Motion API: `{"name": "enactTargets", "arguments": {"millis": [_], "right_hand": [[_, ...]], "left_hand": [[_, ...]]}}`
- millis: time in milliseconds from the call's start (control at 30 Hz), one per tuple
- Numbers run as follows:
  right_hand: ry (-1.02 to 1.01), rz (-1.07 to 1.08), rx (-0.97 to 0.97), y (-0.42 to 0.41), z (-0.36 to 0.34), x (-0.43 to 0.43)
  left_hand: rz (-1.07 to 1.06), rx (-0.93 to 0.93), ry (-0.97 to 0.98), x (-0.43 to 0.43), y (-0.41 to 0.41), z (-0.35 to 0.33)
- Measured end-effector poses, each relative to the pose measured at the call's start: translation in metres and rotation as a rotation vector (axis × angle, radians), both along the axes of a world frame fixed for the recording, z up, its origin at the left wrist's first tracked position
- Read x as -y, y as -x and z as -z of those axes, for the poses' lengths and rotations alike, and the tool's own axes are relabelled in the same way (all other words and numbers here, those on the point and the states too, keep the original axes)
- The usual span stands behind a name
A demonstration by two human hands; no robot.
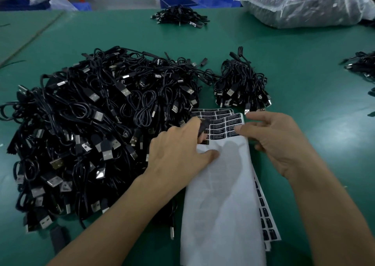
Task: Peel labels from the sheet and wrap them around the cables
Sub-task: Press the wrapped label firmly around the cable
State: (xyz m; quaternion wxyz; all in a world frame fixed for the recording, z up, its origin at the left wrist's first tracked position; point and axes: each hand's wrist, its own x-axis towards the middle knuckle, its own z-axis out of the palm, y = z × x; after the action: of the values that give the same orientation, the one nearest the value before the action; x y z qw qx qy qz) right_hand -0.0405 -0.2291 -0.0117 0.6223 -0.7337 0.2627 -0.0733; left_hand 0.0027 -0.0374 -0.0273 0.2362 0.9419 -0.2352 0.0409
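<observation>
Right now your left hand [178, 152] pinches what seems a peeled label [203, 128] over the label sheet [219, 194], which runs lengthwise away from you on the counter [304, 73] toward the cables [91, 113] heaped nearer that hand, while your right hand [272, 144] grips the sheet's far right edge.

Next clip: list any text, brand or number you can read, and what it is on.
Labels on the label sheet: white print, too blurred to read.
Sheets underneath: their labels are too small to read.
USB plugs in the cable pile: no readable marking.
</observation>
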Motion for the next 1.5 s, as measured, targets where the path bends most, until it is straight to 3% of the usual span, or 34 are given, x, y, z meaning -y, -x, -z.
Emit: {"name": "enactTargets", "arguments": {"millis": [133, 267, 433, 667, 967, 1500], "right_hand": [[-0.023, -0.074, 0.007, 0.002, -0.001, -0.002], [0.044, -0.221, -0.072, 0.003, -0.002, -0.012], [0.181, -0.257, -0.019, 0.005, -0.003, -0.024], [0.052, -0.207, 0.005, 0.002, 0.001, -0.026], [-0.157, -0.183, -0.029, 0.0, 0.002, -0.03], [-0.223, -0.168, 0.019, 0.003, 0.0, -0.037]], "left_hand": [[-0.033, -0.039, 0.07, 0.0, -0.002, 0.001], [-0.046, -0.045, 0.081, 0.0, -0.003, 0.001], [-0.054, -0.038, 0.116, 0.0, -0.002, 0.001], [-0.074, -0.015, 0.231, -0.001, 0.0, 0.001], [-0.066, -0.032, 0.239, -0.001, 0.0, 0.001], [-0.048, -0.079, 0.347, -0.004, 0.002, -0.004]]}}
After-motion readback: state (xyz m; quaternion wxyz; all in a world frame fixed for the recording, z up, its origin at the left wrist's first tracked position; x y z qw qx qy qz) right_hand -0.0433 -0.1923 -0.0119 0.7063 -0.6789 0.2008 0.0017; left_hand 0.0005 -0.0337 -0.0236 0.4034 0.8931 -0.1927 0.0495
